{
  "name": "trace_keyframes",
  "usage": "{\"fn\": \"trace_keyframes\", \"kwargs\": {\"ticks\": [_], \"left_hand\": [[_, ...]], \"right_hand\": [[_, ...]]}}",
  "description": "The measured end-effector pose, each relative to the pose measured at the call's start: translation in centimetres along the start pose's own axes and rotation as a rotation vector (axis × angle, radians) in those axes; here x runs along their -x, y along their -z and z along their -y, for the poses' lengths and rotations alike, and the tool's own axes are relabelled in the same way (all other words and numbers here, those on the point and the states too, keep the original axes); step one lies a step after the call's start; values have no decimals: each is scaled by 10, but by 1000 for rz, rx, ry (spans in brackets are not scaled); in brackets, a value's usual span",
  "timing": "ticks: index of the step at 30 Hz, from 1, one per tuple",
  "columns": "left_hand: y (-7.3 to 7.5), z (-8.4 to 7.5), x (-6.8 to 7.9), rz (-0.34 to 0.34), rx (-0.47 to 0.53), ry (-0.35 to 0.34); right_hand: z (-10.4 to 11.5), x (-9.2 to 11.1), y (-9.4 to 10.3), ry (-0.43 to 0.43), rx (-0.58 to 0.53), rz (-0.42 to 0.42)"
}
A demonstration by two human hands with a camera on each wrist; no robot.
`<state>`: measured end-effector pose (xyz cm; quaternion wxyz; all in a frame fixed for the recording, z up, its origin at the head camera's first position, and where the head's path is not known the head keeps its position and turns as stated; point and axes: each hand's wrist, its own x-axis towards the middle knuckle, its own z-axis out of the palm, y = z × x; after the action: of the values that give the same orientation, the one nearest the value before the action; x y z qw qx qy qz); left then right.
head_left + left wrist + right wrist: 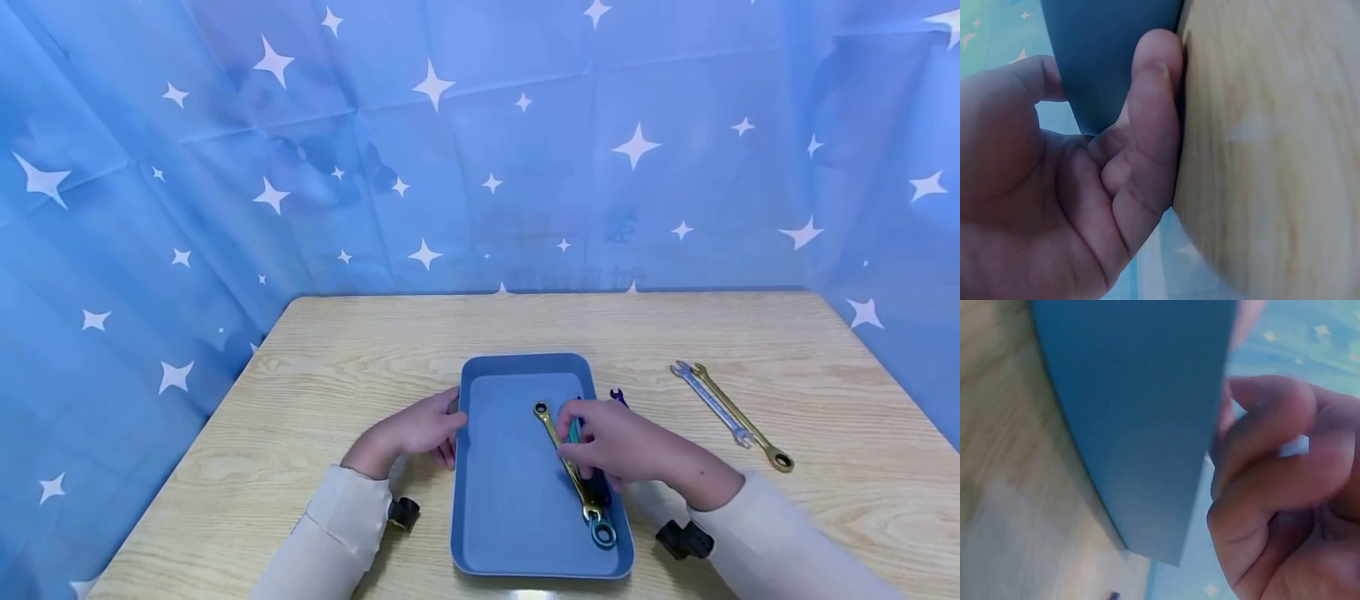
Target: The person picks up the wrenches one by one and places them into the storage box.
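Note:
A blue-grey tray [498, 492] lies on the table. At its left side, my left hand [425, 427] holds the wall, thumb at the rim and fingers bent against the outer side; the left wrist view shows these fingers [1154, 119] close up. Over the tray's right part, my right hand [611, 437] hangs with loosely bent fingers and a gap between thumb and index finger. Beneath it lie a gold wrench [549, 423], a teal wrench [602, 531] and something dark, partly hidden by the hand. In the right wrist view the tray wall hides some fingertips.
To the right of the tray, a silver wrench [712, 400] and another gold wrench [738, 414] lie side by side on the wooden table [360, 342]. A dark purple wrench end [618, 396] shows just beyond my right hand. A blue star-patterned curtain [480, 150] hangs behind.

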<state>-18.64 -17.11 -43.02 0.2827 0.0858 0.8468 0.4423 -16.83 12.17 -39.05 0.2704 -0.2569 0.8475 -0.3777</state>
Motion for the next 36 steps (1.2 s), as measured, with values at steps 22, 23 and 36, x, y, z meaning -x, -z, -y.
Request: {"fn": "trace_keyframes", "kwargs": {"ticks": [22,23,36], "left_hand": [[0,-1,-2,8,-18,-4],[1,-1,-2,9,-17,-1],[1,-2,0,6,-11,-4]], "right_hand": [[-22,15,31,-60,319,-479],[-23,15,32,-60,337,-484],[-43,11,37,-118,457,-461]]}}
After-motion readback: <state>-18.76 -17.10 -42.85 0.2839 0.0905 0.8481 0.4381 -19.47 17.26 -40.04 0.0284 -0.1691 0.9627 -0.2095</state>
